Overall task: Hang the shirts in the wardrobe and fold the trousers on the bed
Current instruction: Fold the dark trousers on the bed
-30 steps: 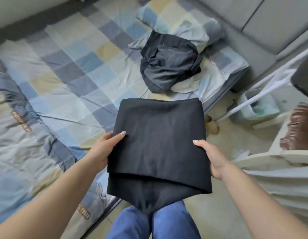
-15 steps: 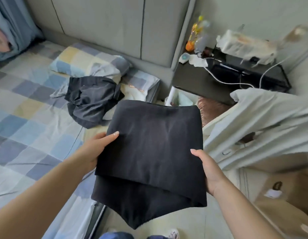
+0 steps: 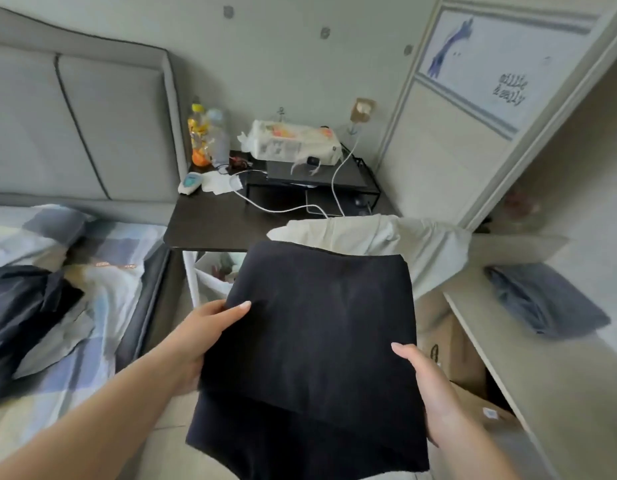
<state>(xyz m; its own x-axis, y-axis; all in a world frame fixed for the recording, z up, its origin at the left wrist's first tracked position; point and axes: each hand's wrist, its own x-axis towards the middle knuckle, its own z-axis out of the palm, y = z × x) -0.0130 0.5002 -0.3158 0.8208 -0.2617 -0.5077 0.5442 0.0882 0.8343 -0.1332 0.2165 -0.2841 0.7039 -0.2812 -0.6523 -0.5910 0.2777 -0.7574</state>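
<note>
I hold folded black trousers point(image 3: 310, 344) flat in front of me, above the floor. My left hand point(image 3: 199, 337) grips their left edge with the thumb on top. My right hand point(image 3: 428, 386) grips the right edge, thumb on top and fingers underneath. A crumpled dark garment point(image 3: 19, 310) lies on the checked bed point(image 3: 103, 306) at the left. A pale shirt point(image 3: 386, 244) is draped just behind the trousers. The open wardrobe point(image 3: 542, 341) stands at the right, with a folded grey garment point(image 3: 546, 303) on its shelf.
A dark bedside table point(image 3: 217, 223) with bottles point(image 3: 206, 136), a tissue pack point(image 3: 296, 140) and white cables point(image 3: 283, 206) stands ahead. Cardboard boxes point(image 3: 452, 344) sit on the floor under the wardrobe shelf. A white bin point(image 3: 213, 275) stands below the table.
My view has swung right from the bed to the bedside table and the wardrobe. Both hands keep the same hold on the folded trousers, now off the bed's side.
</note>
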